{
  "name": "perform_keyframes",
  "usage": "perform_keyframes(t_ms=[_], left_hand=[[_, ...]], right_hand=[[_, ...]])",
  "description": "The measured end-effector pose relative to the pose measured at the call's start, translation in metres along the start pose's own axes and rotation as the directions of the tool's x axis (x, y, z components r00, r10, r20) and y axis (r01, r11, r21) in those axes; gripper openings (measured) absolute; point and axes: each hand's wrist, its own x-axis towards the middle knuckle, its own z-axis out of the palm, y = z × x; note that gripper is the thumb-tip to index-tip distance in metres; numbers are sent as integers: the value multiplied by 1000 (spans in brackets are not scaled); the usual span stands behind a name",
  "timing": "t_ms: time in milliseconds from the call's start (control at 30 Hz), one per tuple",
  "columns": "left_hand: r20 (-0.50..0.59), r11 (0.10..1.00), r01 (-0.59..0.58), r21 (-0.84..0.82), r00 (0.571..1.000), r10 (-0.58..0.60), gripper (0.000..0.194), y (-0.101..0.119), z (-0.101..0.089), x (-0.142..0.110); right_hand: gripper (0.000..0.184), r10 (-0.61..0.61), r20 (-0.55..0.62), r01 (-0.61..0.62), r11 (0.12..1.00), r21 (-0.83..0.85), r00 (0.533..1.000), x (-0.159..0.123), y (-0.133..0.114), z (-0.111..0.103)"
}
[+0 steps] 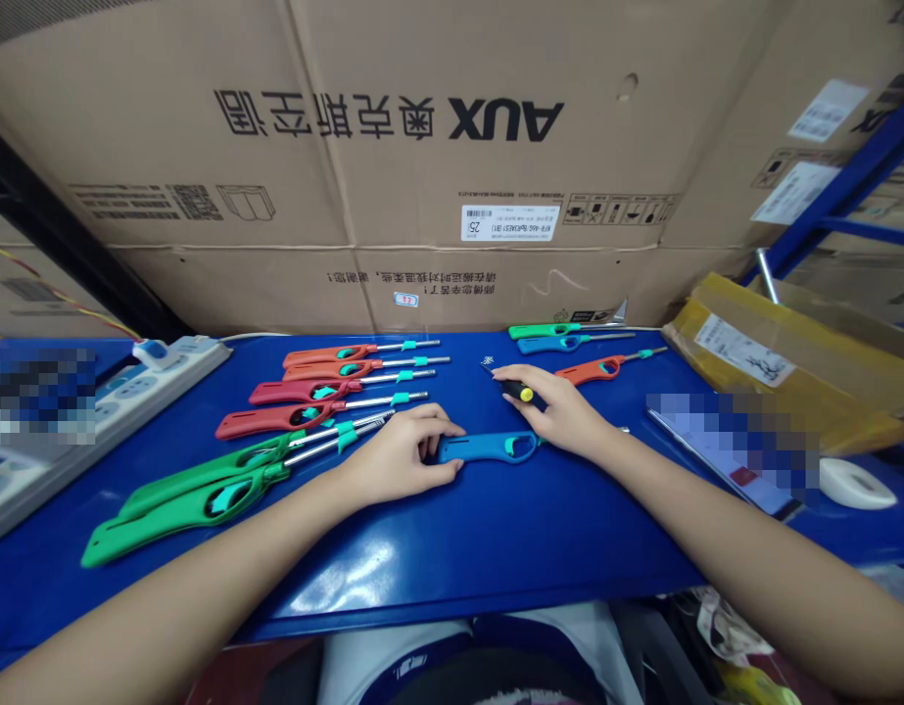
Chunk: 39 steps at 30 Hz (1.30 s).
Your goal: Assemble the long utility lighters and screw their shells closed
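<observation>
Lying flat on the blue table is a blue gas lighter [485, 447] with a teal trigger, its metal tube end mostly hidden under my right forearm. My left hand [400, 455] grips the handle's left end between thumb and fingers. A small screwdriver [517, 390] with a black and yellow handle is held in my right hand [561, 406], its tip over a little pile of screws [488, 361]. Left of my hands lie several more lighters: orange ones [326, 354], red ones [275, 421] and green ones [179, 514].
Behind the table [393, 587] stands a large cardboard box [393, 196]. At the back right lie a green lighter [536, 332], a blue one and an orange one [591, 370]. A power strip [120, 401] runs along the left; a phone [723, 460], white device [857, 484] and taped carton [789, 362] sit right.
</observation>
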Motion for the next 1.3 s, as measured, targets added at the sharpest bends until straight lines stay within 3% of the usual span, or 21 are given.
perform_keyframes(t_ms=[200,367,467,567,767,967,1133,1300], left_hand=[[4,1000,0,-12,1000,0,31,0,-1,0],[17,1000,6,-31,1000,-5,32,1,-2,1],[10,997,21,-75,1000,-20,32,2,3,1],[-14,982,72,-173,997,-76,33,5,13,0],[-58,933,122,-338,987,-150,34,8,25,-2],[-195,925,108,-365,963,-189,31,12,20,-1],[-231,913,85,-398,954,-189,22,19,16,-1],[-255,925,80,-372,949,-184,16,22,15,-2]], right_hand=[[27,24,-30,-24,1000,13,999,1,-2,-3],[24,108,-191,-101,994,44,976,2,-12,-8],[21,221,-341,-134,956,261,914,4,-19,-10],[18,351,-406,-108,852,513,844,8,-28,-11],[27,542,-331,-135,650,748,773,13,-40,-13],[29,628,-170,-228,502,834,760,10,-42,-13],[25,630,-90,-283,466,838,772,7,-42,-10],[22,625,-81,-297,477,827,777,6,-42,-12]])
